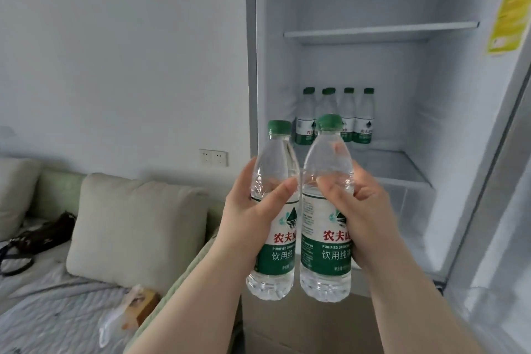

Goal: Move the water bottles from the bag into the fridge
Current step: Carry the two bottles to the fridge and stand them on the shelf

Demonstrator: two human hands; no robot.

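Left hand (253, 210) grips one bottle (273, 238) upright; right hand (362, 210) grips a second bottle (326, 238), the two bottles touching. Both are held before the open fridge (448, 152). Four bottles (336, 115) stand on its shelf (396, 169).

Left hand (253, 210) and right hand (362, 210) each gripping an upright water bottle, open fridge (431, 123) behind, seemingly four bottles (334, 116) shelved

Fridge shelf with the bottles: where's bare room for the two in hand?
Free: the shelf in front of the bottle row and right of it to the fridge wall. The upper shelf looks bare. Crowded: back left, where the row stands.
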